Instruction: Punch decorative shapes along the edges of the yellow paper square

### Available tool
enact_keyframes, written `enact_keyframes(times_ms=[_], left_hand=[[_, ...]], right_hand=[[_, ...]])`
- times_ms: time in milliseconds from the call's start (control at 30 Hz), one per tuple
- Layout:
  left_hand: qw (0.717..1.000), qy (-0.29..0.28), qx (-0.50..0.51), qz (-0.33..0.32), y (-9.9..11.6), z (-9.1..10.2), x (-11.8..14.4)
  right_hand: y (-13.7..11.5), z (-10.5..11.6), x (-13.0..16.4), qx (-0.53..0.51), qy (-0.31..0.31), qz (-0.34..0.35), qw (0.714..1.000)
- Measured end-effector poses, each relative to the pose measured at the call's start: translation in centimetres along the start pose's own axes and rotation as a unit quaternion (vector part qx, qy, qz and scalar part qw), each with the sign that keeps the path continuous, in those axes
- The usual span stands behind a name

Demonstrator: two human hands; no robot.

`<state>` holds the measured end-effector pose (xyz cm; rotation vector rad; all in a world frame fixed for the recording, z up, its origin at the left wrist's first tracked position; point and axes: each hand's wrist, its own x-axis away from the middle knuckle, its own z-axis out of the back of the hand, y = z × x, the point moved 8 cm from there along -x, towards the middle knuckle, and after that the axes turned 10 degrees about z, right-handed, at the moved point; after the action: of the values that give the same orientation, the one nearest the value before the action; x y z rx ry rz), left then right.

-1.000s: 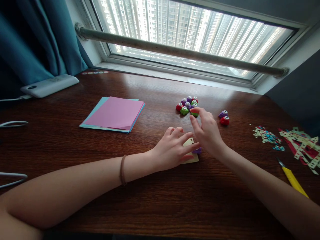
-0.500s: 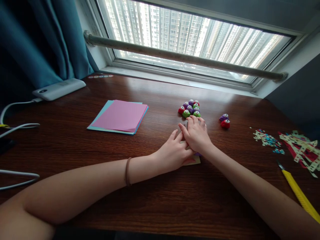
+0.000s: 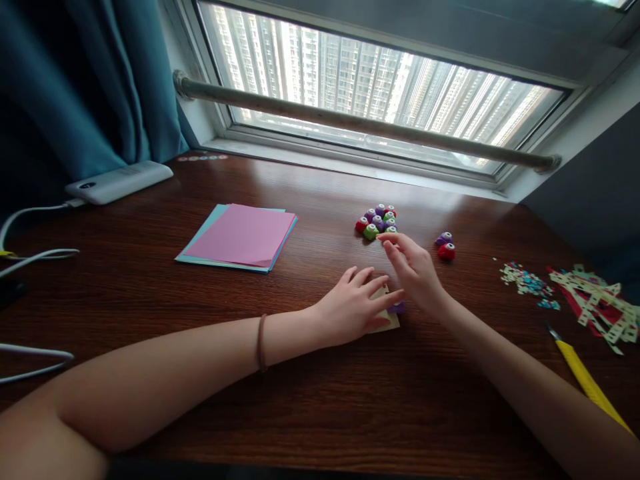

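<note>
My left hand (image 3: 353, 305) lies with fingers spread across a pale yellow sheet of paper (image 3: 386, 323), holding it down on the desk. A purple craft punch (image 3: 397, 307) shows partly at the sheet's right side, under those fingers. Just beyond it, my right hand (image 3: 413, 267) is raised, thumb and forefinger brought close together; whether a small thing sits between them I cannot make out. Its fingertips are in front of a cluster of small red, purple and green craft punches (image 3: 377, 222) with white tops, hiding part of the nearest ones.
A purple punch (image 3: 444, 239) and a red punch (image 3: 447, 251) stand apart on the right. Beyond are confetti bits (image 3: 527, 280), hole-punched paper strips (image 3: 603, 303) and a yellow craft knife (image 3: 585, 377), blade bare. Coloured paper (image 3: 240, 233) and a white power bank (image 3: 123, 181) lie left.
My right hand has lifted off my left hand and the paper, its fingers drawing together. My left hand stays on the sheet, now uncovered, with its fingers spread. The view has shifted slightly.
</note>
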<state>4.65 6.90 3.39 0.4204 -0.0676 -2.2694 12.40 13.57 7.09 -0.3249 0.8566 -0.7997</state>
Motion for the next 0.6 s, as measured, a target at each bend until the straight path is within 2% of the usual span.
enact_keyframes(times_ms=[133,267,467,600], left_hand=[[0.999,-0.008,0.043,0.027,-0.9,-0.2,-0.2],[0.997,-0.021,0.059,0.04,-1.1,-0.4,-0.3],[0.995,-0.026,0.044,0.082,-1.7,-0.9,-0.3],[0.996,-0.041,0.033,0.075,-1.6,-1.1,-0.3]], right_hand=[[1.0,1.3,3.6,-0.098,-0.045,-0.038,0.993],[1.3,0.9,6.3,-0.081,-0.108,-0.016,0.991],[2.1,0.5,6.3,-0.087,-0.128,-0.016,0.988],[4.9,2.7,5.6,-0.055,-0.094,-0.059,0.992]])
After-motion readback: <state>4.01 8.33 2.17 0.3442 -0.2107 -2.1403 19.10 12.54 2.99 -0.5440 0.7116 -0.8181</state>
